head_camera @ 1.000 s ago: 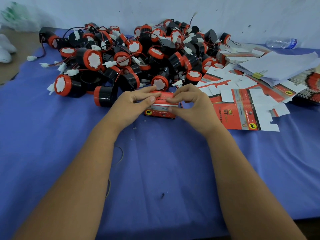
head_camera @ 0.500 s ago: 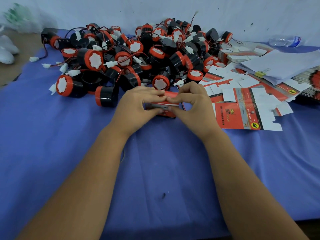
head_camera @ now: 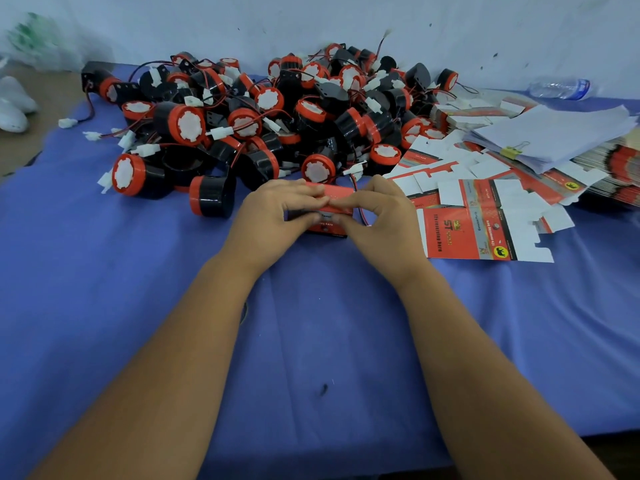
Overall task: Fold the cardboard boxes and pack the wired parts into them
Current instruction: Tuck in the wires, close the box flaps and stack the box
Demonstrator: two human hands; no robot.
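A blue-covered table [head_camera: 104, 271] stands against a pale wall [head_camera: 450, 29], heaped with red-and-black wired parts [head_camera: 277, 126]; flat box sheets [head_camera: 485, 216] lie at right. Both arms reach forward. The left hand [head_camera: 273, 216] and right hand [head_camera: 377, 216] curl their grip round a small red box [head_camera: 334, 195] on the table before the heap.

A blue cloth [head_camera: 104, 271] covers the table; a pale, speckled wall [head_camera: 450, 29] stands behind it.

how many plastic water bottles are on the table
1. The water bottle lies on its side at the far right edge of the table, against the wall, behind the paper stack. Others could be hidden behind the pile of wired parts.
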